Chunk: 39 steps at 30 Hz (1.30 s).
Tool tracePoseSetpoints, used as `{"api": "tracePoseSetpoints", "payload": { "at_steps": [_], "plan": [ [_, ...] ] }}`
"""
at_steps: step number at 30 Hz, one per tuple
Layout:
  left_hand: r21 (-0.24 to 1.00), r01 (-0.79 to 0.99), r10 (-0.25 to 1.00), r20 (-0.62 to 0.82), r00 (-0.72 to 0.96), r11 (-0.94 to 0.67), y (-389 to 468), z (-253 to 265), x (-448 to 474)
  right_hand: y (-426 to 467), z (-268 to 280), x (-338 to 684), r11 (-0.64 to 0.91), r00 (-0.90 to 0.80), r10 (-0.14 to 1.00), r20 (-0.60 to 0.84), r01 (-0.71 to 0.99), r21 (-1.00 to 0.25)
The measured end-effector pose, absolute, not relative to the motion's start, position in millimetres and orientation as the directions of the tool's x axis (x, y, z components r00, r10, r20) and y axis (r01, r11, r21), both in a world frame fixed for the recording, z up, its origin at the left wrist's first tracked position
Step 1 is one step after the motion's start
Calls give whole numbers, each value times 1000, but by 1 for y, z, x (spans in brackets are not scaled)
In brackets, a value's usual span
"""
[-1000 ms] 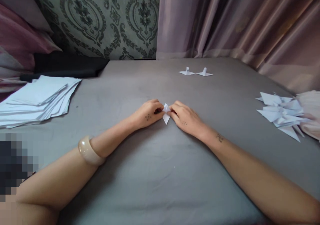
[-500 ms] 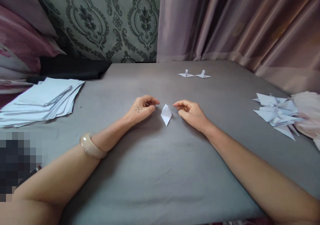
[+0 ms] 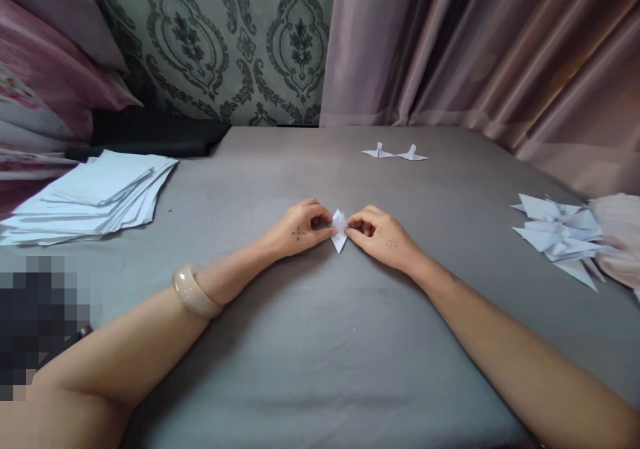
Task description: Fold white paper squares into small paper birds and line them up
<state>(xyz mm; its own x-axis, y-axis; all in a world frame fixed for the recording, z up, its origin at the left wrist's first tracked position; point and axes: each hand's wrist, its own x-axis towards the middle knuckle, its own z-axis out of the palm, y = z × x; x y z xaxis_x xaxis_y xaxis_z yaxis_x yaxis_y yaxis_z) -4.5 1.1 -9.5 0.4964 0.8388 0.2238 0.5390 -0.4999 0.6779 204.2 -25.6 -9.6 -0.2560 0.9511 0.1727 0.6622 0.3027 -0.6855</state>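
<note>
A small diamond of folded white paper (image 3: 339, 233) lies at the middle of the grey cloth surface, one point towards me. My left hand (image 3: 306, 228) pinches its left corner between thumb and fingers. At the opposite corner, my right hand (image 3: 383, 236) has thumb and fingertips closed on the paper. The fingertips cover both side corners, so the exact hold there is partly hidden.
To the left is a stack of white paper sheets (image 3: 100, 186), with a folded black cloth (image 3: 160, 132) behind it. Two folded paper birds (image 3: 413, 154) stand at the back. Several folded paper pieces (image 3: 560, 229) are heaped at the right, beside pale fabric (image 3: 620, 236).
Both hands have moved in from either side of the folded paper and now grip its side corners. The whole view has shifted slightly.
</note>
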Motion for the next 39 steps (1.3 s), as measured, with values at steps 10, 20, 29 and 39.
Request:
{"api": "tracePoseSetpoints", "payload": {
  "at_steps": [10, 20, 29, 39],
  "plan": [
    [506, 686, 851, 255, 459, -522, -9, -13, 6, -27, -16, 198, 380, -260, 923, 284, 735, -561],
    [316, 667, 736, 347, 581, -675, -10, -14, 6, -29, -11, 191, 342, -228, 934, 274, 793, -504],
    [528, 690, 863, 205, 462, -495, -4, -13, 4, -29, -12, 197, 425, -318, 904, 286, 741, -520],
    [532, 692, 870, 230, 437, -488, -10, -10, 6, -22, -17, 202, 388, -295, 922, 251, 709, -589]
  ]
}}
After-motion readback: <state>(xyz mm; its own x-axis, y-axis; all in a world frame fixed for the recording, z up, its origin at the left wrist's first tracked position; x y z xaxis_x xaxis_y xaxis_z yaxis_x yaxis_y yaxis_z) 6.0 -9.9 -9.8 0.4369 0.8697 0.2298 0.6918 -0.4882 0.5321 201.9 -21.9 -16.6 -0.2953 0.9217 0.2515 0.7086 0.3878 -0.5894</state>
